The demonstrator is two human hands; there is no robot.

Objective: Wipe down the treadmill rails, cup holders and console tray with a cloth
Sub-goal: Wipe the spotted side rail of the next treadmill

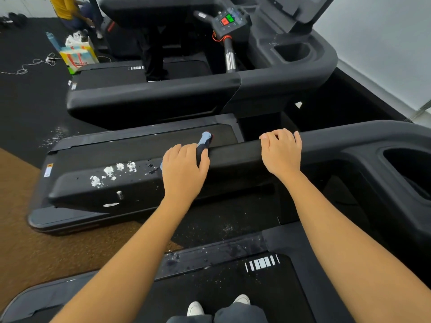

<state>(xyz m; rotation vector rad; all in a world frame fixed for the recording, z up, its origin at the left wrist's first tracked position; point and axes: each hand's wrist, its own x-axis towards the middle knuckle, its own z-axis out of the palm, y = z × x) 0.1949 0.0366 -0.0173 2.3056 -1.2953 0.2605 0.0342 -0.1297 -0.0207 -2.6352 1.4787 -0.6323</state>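
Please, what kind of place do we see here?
Most likely a gym. A near treadmill and a far treadmill stand side by side, the far one's console has red and green buttons, and the floor is dark matting.

Gym: row of treadmills (151,99), black rubber floor (28,108), console buttons (227,19)

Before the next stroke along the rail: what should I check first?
1. Cloth in left hand: ok, gripped and pressed on the rail.
2. Right hand braced: ok, fingers curled over the rail.
3. Rail left of the cloth clean: not ok, white foam patches on it.
4. Path to the foam free: ok, only small specks between.
5. Cup holder wiped: cannot tell.
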